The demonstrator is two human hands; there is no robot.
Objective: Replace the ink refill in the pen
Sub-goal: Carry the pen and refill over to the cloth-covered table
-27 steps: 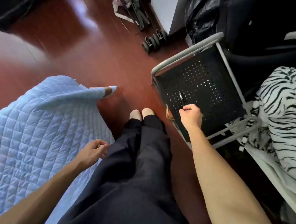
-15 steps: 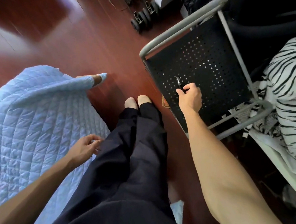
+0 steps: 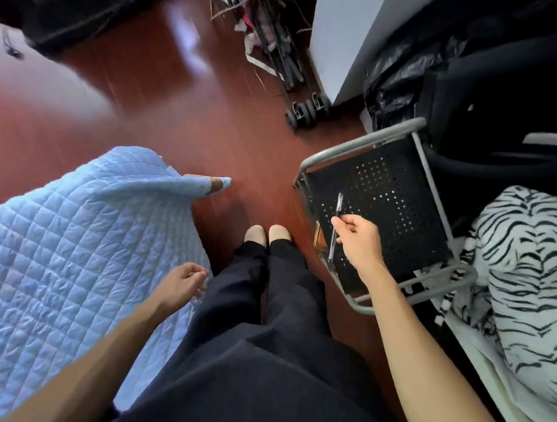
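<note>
A slim pen with a clear barrel and dark ends stands nearly upright in my right hand, pinched between thumb and fingers near its middle. It hangs just above the near left part of a black perforated chair seat. My left hand rests beside my left thigh at the edge of the blue quilt, its fingers loosely curled with nothing in them. No separate refill is visible.
A light blue quilted cover fills the left. The chair's grey metal frame rings the seat. A zebra-striped cloth lies at the right. My dark-trousered legs stretch over red-brown floor; a folded wheeled cart stands behind.
My right hand has lifted the pen off the chair seat, so most of its length now shows. The view has tilted up. My left hand has stayed beside my thigh.
</note>
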